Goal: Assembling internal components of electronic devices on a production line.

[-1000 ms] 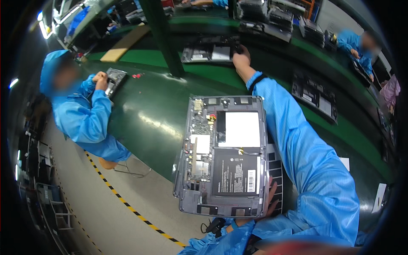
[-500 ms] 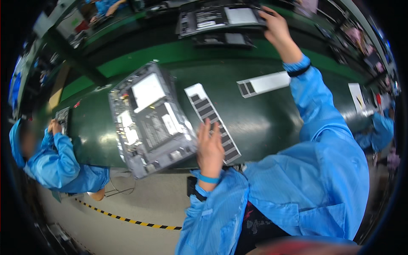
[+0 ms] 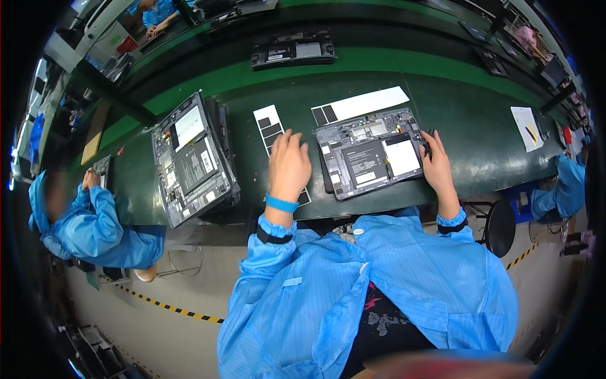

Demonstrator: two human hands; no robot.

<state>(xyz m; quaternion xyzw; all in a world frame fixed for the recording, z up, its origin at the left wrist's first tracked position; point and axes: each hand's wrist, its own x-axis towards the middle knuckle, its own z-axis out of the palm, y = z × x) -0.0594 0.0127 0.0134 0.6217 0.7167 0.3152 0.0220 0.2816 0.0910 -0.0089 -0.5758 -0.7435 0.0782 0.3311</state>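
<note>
An opened device chassis (image 3: 363,140), grey-rimmed with a black battery, circuit boards and a white panel, lies on the green table in front of me. My right hand (image 3: 437,165) grips its right edge, thumb on the near side. Something small and dark shows among the fingers; I cannot make out its kind. My left hand (image 3: 290,165) is over a white strip of black stickers (image 3: 269,126), fingers stretched and partly covering it; I see nothing held. Beyond the chassis lies a second white strip (image 3: 372,103) with dark stickers at its left end.
More opened chassis lie in a tilted stack (image 3: 189,161) at the left. Another chassis pile (image 3: 293,49) sits on the far ledge. A paper with a pen (image 3: 529,131) lies at the right. A co-worker (image 3: 95,221) sits at the left; a black stool (image 3: 499,227) stands at right.
My right hand has brought a chassis from the far ledge down onto the table before me. My left hand has moved up and slightly left over the sticker strip.
</note>
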